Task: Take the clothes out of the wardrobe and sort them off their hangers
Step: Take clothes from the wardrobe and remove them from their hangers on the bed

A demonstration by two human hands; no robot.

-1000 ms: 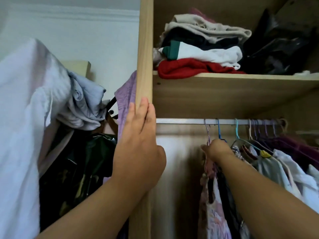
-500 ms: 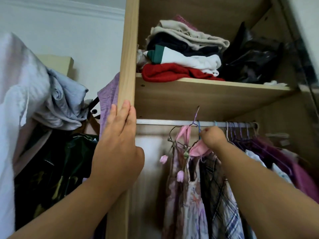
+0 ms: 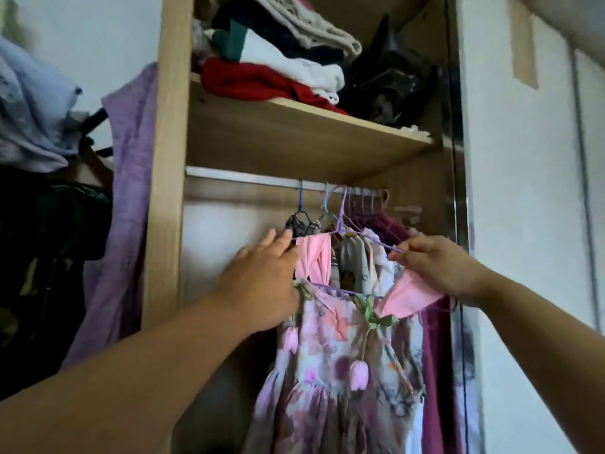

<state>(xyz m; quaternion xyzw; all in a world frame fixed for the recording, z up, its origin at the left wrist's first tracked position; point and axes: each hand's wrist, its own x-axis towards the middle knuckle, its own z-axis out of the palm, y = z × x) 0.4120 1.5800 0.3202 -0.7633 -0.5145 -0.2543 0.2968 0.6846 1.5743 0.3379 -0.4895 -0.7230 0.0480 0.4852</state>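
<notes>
Pinching hanger [image 3: 340,291], R hand [image 3: 435,267], L hand [image 3: 265,280] on dress [image 3: 334,355]

Under the rail [image 3: 245,178], the left stretch beside the side panel [image 3: 163,191] lies open. To the right, packed hangers [image 3: 357,204] and the near floral dress [image 3: 334,371] block passage; the shelf [image 3: 294,139] sits close above.

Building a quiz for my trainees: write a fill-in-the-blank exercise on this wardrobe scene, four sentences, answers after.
1. The floral dress has ___ shoulder straps.
2. The right hand pinches a hanger made of ___ wire.
3. On the shelf, the lowest folded garment is ___.
4. At the shelf's right end sits a ___ plastic bag.

Missing words: pink; purple; red; black.
</notes>
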